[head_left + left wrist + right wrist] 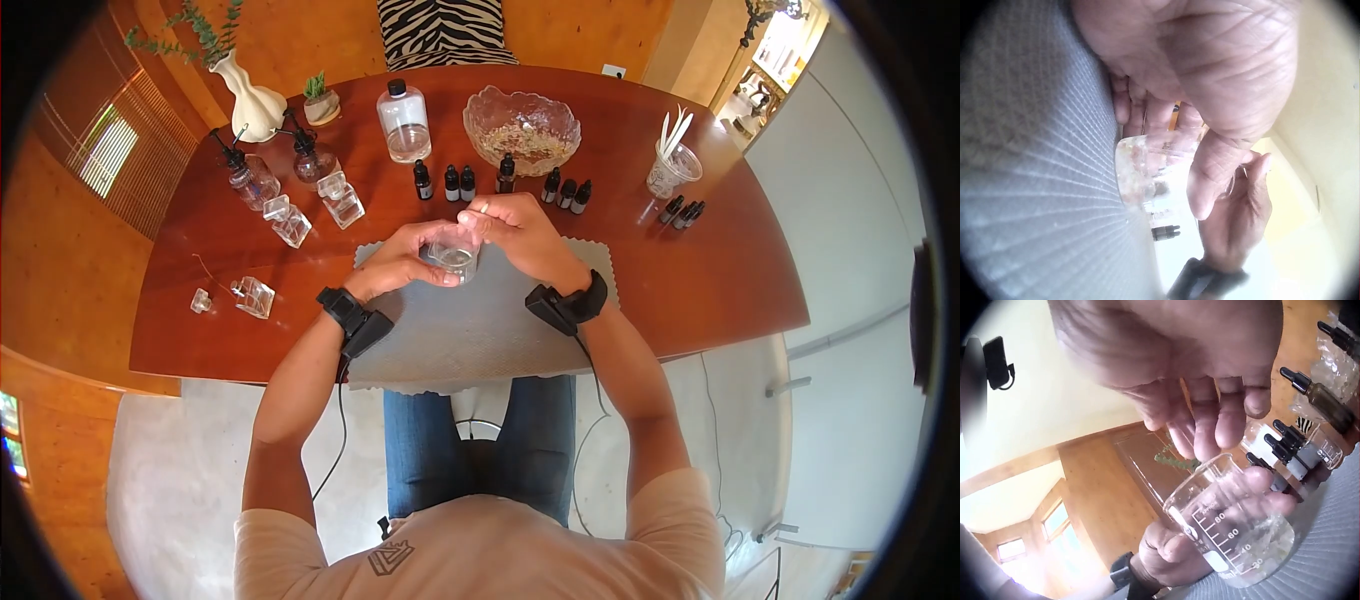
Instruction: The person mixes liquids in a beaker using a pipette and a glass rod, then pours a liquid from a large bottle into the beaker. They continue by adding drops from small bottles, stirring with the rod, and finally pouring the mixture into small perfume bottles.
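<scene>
A clear glass beaker [456, 262] with white volume marks stands over the grey mat [440, 335]. Clear, crystal-like pieces cover its bottom in the right wrist view. My left hand [408, 262] grips the beaker from the side, with the thumb [1205, 187] in front and the fingers [1159, 119] behind. Over the beaker's mouth is my right hand [520, 232], its fingers [1207, 434] hanging loosely bent with the tips right at the rim. Nothing shows between them.
Behind the hands are several dropper bottles [453, 183], a capped clear bottle [404, 125] and a glass bowl [522, 125] of small pieces. Square glass bottles [341, 200] and pump bottles [255, 182] stand left. A cup [673, 170] holds white sticks at right.
</scene>
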Demonstrator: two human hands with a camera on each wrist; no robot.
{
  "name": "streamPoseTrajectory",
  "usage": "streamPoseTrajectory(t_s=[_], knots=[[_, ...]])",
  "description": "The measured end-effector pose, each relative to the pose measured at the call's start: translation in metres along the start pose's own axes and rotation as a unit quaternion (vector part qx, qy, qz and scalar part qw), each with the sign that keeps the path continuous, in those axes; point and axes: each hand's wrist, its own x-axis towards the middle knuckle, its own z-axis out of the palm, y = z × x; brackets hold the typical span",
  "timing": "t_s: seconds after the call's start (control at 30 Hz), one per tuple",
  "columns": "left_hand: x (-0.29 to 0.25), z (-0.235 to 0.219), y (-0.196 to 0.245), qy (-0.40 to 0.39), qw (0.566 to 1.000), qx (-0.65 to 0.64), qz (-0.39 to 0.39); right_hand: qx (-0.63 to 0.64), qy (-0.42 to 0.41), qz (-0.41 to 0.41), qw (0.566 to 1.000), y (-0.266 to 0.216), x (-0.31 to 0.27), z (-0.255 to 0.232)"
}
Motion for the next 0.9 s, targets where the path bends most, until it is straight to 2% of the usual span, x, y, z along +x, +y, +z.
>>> streamPoseTrajectory(t_s=[0.1,0.2,0.3,0.4,0.5,0.6,0.7,0.8,0.9], knots=[[-0.001,0.0,0.002,0.007,1.0,-0.003,-0.005,0.032,0.018,0.007,0.999,-0.001,-0.001,0.0],[0.0,0.0,-0.002,0.003,1.0,0.0,-0.002,0.007,0.009,0.001,1.0,0.0,0.0,-0.001],[0.0,-0.002,-0.005,0.006,1.0,-0.006,-0.003,0.051,-0.021,0.026,0.998,-0.003,-0.002,-0.003],[0.001,-0.002,-0.006,0.002,1.0,0.005,0.004,-0.01,0.023,-0.012,1.0,0.0,0.001,-0.001],[0.0,-0.001,-0.002,0.005,1.0,0.004,-0.003,0.03,-0.039,0.035,0.998,-0.009,-0.001,-0.005],[0.0,-0.001,-0.003,0.008,1.0,0.001,-0.006,-0.008,0.034,-0.012,0.999,0.001,0.001,0.0],[0.001,-0.002,-0.006,0.005,1.0,-0.001,-0.004,-0.01,-0.031,0.025,0.999,-0.001,0.0,-0.01],[-0.001,-0.001,-0.002,0.01,1.0,-0.018,-0.012,0.025,0.018,0.007,1.0,0.001,-0.001,-0.004],[0.001,-0.001,-0.007,0.004,1.0,-0.017,-0.005,0.025,-0.007,0.011,1.0,0.0,0.0,-0.005]])
